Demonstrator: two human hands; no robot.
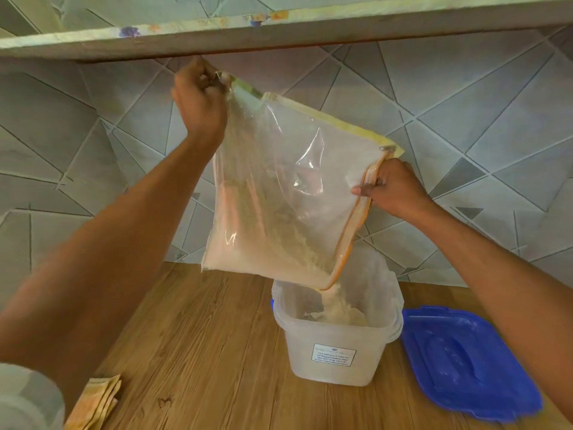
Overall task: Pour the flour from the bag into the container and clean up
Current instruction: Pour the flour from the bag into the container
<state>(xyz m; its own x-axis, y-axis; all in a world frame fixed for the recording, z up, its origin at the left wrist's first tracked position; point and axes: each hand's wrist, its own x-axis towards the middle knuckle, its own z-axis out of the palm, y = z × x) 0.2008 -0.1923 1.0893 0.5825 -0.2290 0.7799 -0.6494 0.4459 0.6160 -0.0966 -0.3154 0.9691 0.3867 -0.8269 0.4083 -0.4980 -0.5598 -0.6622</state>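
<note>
A: We've got the zip-top flour bag (279, 187) tipped over the translucent plastic container (338, 333) at the middle of the bench (201, 352). Left hand (200, 100) is fisted on the raised closed corner, up high near the shelf (217, 35). Right hand (393, 189) pinches the orange zip mouth on the right.

B: Flour (338, 308) state?

A: Streaming from the low mouth corner into the container. A good part sits along the bag's bottom edge.

B: Handling?

A: Film looks thin, floppy and probably slick, so we judge the load will slump as it shifts. Best hold is the stiffer zip strip and the opposite corner, as now.

B: Cleanup?

A: Not yet done. Blue lid (468, 364) lies right of the container, folded yellow cloth (96, 405) near left.
</note>
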